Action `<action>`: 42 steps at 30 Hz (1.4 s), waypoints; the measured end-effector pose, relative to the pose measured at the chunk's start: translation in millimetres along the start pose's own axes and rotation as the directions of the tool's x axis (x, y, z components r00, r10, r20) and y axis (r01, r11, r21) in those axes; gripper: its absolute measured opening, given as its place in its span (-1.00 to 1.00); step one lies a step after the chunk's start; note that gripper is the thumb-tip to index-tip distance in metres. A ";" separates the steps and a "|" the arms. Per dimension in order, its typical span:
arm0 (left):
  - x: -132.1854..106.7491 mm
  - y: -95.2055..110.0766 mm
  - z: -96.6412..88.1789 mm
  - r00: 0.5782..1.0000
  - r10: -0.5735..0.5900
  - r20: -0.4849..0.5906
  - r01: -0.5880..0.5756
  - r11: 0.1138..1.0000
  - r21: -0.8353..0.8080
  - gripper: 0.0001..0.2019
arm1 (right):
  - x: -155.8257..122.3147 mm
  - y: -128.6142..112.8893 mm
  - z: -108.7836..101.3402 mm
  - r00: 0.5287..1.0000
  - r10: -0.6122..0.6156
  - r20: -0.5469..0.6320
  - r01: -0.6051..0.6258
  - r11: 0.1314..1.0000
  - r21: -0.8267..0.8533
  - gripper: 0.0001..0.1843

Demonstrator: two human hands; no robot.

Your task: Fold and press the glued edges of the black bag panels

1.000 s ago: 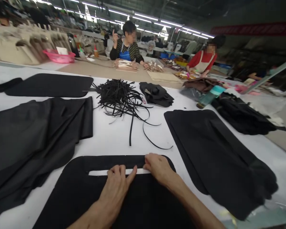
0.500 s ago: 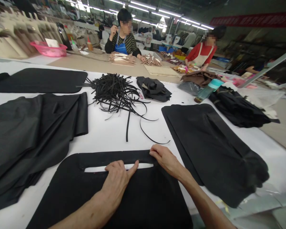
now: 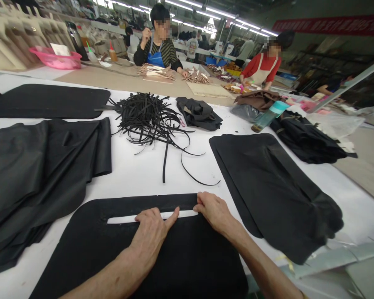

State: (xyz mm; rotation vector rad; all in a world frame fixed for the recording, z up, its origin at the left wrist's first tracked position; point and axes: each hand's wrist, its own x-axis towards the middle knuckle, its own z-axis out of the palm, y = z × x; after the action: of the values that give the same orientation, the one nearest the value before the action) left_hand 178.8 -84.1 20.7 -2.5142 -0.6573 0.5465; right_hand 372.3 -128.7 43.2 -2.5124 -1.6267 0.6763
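Note:
A black leather-like panel [image 3: 193, 257] with rounded corners lies before me on the white table. Near its far edge runs a long narrow slot [image 3: 121, 220], with white showing through. My left hand [image 3: 151, 232] rests on the panel across the slot, thumb stretched out along it and apart from the bent fingers. At the slot's right end, my right hand [image 3: 213, 209] is closed in a pinch on the panel's far edge strip. Its fingertips are partly hidden, and the right corner of the panel lies beneath that hand.
Black panels are stacked to the right [image 3: 268, 182], and folded black sheets [image 3: 50, 162] lie left. Beyond are a heap of black strips [image 3: 146, 114], a bottle [image 3: 269, 116] and a pink basin [image 3: 56, 58]. Two people work across the table.
My view has shifted slightly, so the scene sits a little further left and up. My right hand has moved slightly toward me along the slot's end; my left hand keeps its place.

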 end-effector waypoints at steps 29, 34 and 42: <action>27.3 20.4 -17.9 0.967 0.043 -0.252 -0.138 0.917 -0.374 -0.48 | 1.7 22.7 4.4 0.999 0.037 0.010 -0.038 0.987 0.159 -0.90; 8.9 -1.2 1.6 0.958 -0.025 -0.287 -0.096 0.913 -0.397 -0.46 | -5.9 24.3 2.3 0.995 0.070 -0.076 -0.063 0.994 0.084 -0.89; -27.2 -22.9 23.9 0.949 -0.011 -0.314 -0.188 0.780 -0.597 -0.55 | -31.3 -18.2 19.8 0.930 -0.113 -0.350 0.087 0.992 -0.091 -0.71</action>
State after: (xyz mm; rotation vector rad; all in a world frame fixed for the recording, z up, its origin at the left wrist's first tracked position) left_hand 137.4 -72.8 20.7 -3.1701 -0.6792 -0.0678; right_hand 338.2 -151.8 40.8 -2.3990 -1.6533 0.1393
